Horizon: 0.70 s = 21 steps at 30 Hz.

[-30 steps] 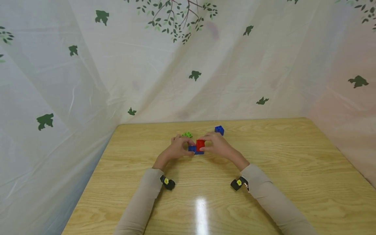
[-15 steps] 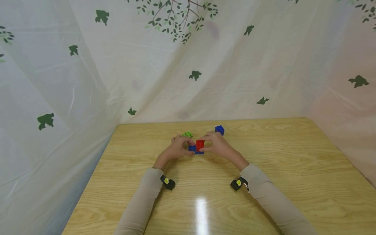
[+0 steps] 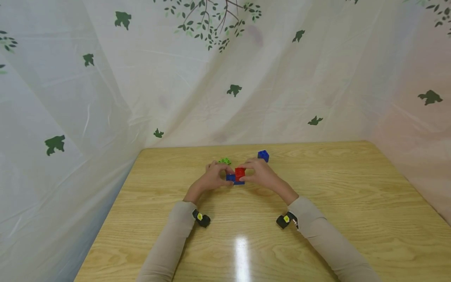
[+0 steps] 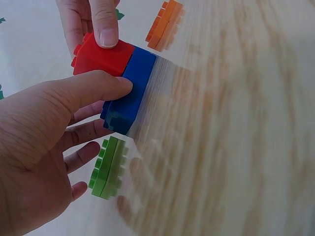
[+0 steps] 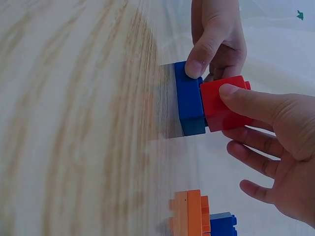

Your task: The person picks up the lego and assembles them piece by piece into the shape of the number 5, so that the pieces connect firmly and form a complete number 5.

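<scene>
One red building brick sits over the studs at the right-hand end of a longer blue brick; whether fully seated, I cannot tell. The right hand pinches the red building brick, thumb on its near face; the left hand pinches the longer blue brick towards its left end. Both bricks look light, stiff and smooth, perhaps slightly slippery, so opposite side walls seem the best hold. Beyond the longer blue brick, slightly left, lies a green brick; to its right lie an orange brick and a second blue brick.
</scene>
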Tool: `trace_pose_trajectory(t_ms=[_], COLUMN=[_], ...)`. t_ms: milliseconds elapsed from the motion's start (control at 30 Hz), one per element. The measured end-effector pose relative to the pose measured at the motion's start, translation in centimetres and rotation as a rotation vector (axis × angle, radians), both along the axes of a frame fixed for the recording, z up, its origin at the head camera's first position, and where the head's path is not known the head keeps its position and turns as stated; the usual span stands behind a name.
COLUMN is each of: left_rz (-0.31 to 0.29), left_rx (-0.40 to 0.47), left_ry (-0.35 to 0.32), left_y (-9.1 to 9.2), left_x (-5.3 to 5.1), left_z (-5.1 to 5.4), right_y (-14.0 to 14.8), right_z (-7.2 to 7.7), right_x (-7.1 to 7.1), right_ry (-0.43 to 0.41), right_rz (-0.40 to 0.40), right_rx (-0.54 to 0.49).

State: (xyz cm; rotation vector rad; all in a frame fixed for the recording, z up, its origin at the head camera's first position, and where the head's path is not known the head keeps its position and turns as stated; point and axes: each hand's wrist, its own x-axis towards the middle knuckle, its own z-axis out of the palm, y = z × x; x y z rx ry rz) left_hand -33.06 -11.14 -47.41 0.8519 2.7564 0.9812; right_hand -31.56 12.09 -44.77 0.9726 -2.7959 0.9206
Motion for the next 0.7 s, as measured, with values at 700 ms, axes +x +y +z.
trace_pose_trajectory(t_ms=[700], left_rz=[-0.015], left_rx=[0.020], left_ry=[-0.006], left_y=[-0.06], left_x=[0.10], left_z=[0.22], right_y=[0.29], right_z=[-0.06], right_x=[-0.01], right_ry=[-0.079], right_rz=[-0.022], right_rx=[-0.026])
